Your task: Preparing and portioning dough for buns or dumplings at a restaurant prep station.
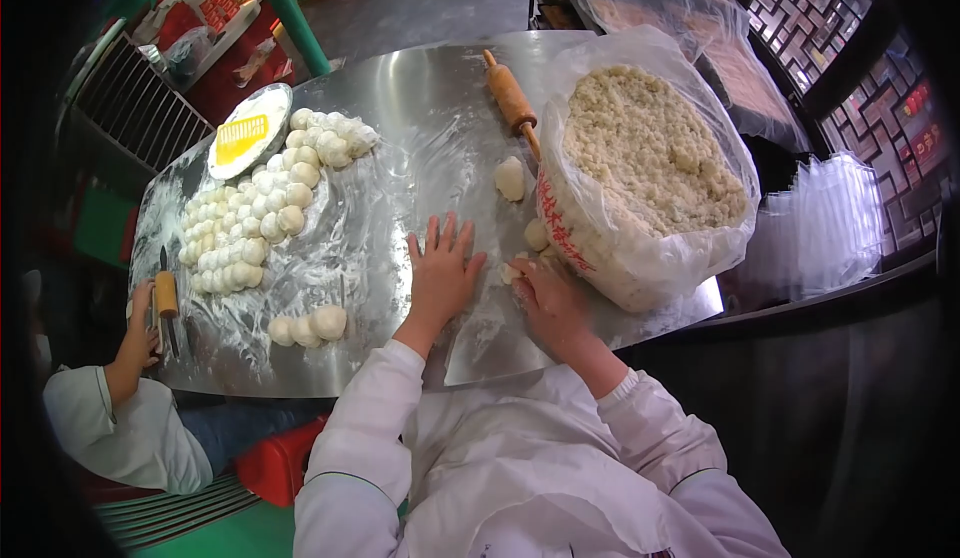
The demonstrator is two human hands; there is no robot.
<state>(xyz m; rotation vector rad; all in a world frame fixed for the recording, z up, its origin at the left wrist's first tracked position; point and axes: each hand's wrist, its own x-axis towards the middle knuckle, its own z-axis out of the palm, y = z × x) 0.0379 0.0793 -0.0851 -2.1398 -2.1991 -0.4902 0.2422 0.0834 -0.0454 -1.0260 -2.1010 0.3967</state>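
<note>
I see a small dough piece (pixel 511 272) on the floured steel table (pixel 420 118), just near of the big filling tub (pixel 640 178). My right hand (pixel 548 298) pinches it, fingers curled onto it. My left hand (pixel 440 273) lies flat beside it, fingers spread, holding nothing. Dough balls (pixel 250 223) cluster far left; a rolling pin (pixel 512 100) lies far.

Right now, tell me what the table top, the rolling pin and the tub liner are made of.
Table top: apparently stainless steel, brushed and shiny, dusted with flour. Rolling pin: probably wood, matte tan-brown. Tub liner: thin clear plastic film, crinkled and glossy, around the crumbly filling.
</note>
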